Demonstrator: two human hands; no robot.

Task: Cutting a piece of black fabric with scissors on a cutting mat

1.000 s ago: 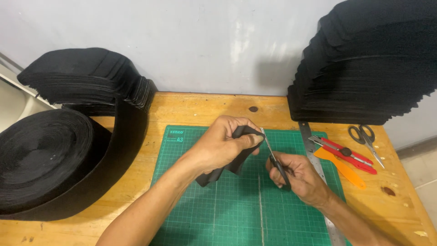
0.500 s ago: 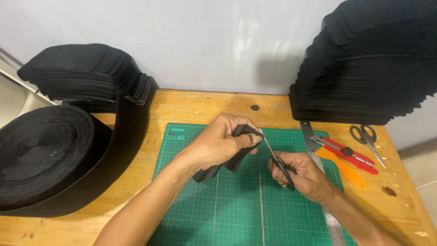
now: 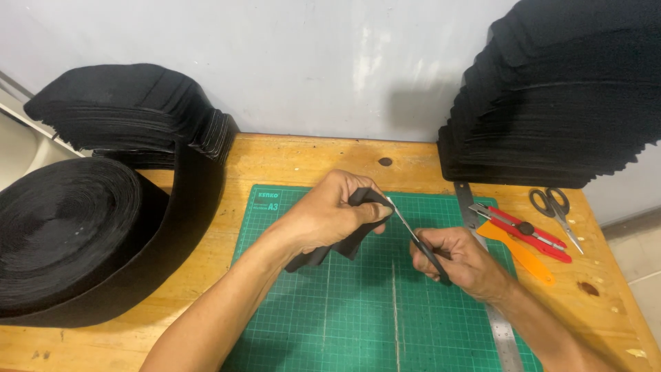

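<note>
Trimming looks midway: left hand (image 3: 329, 219) grips a black strip (image 3: 344, 244), right hand (image 3: 460, 262) clasps scissors (image 3: 413, 238) at its edge; big roll (image 3: 76, 234) remains uncut.

A matt black strip of cloth (image 3: 344, 241) is gripped beside slim scissors (image 3: 413, 238) of bright metal. A matt green cutting mat (image 3: 358, 324) is laid on a worn wooden table (image 3: 289, 162). A brushed steel ruler (image 3: 492, 313) is seen alongside.
</note>
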